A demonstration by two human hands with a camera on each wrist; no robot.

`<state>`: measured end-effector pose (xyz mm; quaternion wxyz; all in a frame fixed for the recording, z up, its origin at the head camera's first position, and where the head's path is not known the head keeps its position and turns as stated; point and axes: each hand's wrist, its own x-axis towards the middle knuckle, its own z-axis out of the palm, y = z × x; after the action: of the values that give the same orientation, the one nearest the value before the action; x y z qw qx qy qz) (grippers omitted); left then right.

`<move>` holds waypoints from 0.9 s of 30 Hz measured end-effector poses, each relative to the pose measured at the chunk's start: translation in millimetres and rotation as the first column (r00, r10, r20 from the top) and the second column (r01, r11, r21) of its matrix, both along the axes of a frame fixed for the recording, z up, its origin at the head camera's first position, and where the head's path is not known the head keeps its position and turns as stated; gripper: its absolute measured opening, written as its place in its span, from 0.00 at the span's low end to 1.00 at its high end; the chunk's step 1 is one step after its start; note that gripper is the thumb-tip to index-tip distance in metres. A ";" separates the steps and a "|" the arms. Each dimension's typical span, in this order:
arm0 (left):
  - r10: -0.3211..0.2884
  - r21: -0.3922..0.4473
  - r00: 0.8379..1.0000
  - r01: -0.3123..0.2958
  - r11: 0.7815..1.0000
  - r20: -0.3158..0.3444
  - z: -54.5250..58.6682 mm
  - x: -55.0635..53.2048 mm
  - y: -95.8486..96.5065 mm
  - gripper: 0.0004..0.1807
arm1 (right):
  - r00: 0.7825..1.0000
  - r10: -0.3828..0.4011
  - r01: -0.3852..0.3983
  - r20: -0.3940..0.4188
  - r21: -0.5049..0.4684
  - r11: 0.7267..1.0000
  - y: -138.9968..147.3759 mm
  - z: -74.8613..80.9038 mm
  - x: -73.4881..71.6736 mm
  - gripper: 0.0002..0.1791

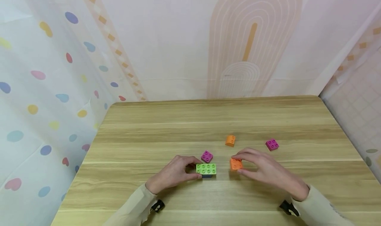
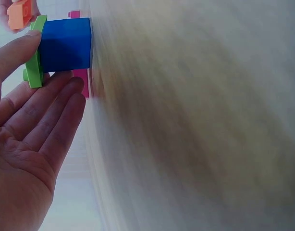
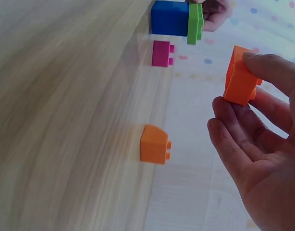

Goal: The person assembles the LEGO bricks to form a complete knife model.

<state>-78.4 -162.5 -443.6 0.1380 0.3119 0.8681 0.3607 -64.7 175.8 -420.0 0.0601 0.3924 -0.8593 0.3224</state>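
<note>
My left hand (image 1: 175, 173) holds a light green building brick (image 1: 206, 168) by its ends, thumb at the near side and fingers at the far side. This eight-stud brick sits on top of a blue brick (image 2: 67, 44), which stands at the table surface in the left wrist view. To the right, my right hand (image 1: 265, 166) pinches an orange four-stud brick (image 1: 236, 164) between thumb and fingers. That brick is raised over the table, studs up, in the right wrist view (image 3: 241, 77). A magenta brick (image 1: 207, 156) lies just behind the green one.
Farther back on the wooden table (image 1: 166, 127) lies an orange brick with a curved slope (image 1: 230, 140). Another magenta brick (image 1: 272, 144) is beyond my right hand. Patterned curtains (image 1: 166, 44) hang behind the table and along its sides.
</note>
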 end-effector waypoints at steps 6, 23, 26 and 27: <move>0.000 -0.006 1.000 0.000 1.000 0.002 -0.6 -0.1 0.2 0.18 | 0.999 -0.002 0.002 0.036 0.002 1.000 -12.2 2.8 0.2 0.22; -0.006 0.001 1.000 0.006 1.000 -0.003 1.3 0.3 -0.5 0.17 | 0.996 0.034 -0.033 0.080 -0.013 0.999 -45.1 4.1 1.2 0.23; -0.007 0.004 1.000 0.007 1.000 -0.007 1.0 0.2 -0.6 0.17 | 0.994 0.027 -0.028 0.104 0.003 1.000 -50.0 4.0 1.3 0.24; -0.006 0.005 1.000 0.006 1.000 -0.006 1.0 0.2 -0.6 0.17 | 0.993 0.024 -0.025 0.114 0.009 1.000 -51.5 3.7 1.2 0.23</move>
<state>-78.2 -163.1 -442.6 0.1357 0.3161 0.8667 0.3613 -63.5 124.2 -416.2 0.0051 0.3843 -0.8581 0.3405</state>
